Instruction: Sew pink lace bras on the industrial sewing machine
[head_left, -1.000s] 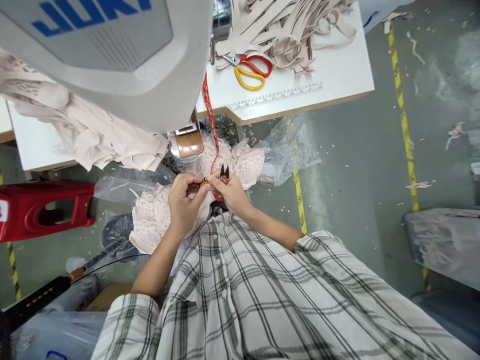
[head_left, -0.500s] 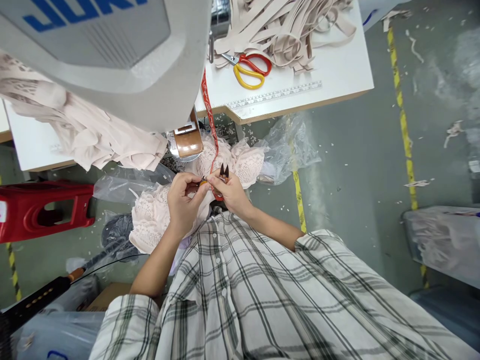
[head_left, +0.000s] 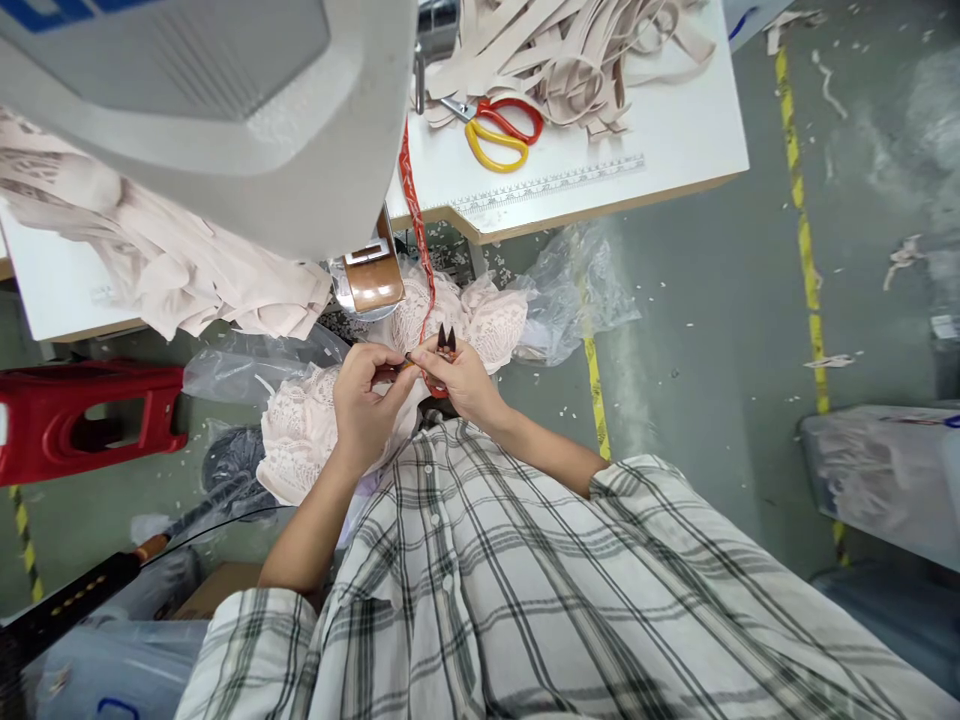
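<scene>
My left hand [head_left: 364,405] is closed in a pinch, its thumb and fingertips on a small dark and orange thing whose kind I cannot make out. Beside it, my right hand [head_left: 466,386] is closed around thread snips [head_left: 447,340], their dark pointed blades sticking up past the fingers. The thumb of that hand meets the small thing too. A red cord [head_left: 420,225] runs down from the sewing machine to my hands. Pale pink lace bras [head_left: 300,440] lie behind and beneath both hands, over my lap.
Overhead at left looms the sewing machine head [head_left: 247,150]. Scissors [head_left: 502,135] with red and yellow handles lie on the white table [head_left: 675,165] near beige strips [head_left: 577,60]. Pale fabric [head_left: 202,265] hangs off the left edge. A red stool [head_left: 142,385] stands at left.
The view has shifted slightly, so the machine and table sit a little higher. Both hands keep their hold and nearly the same pose.
</scene>
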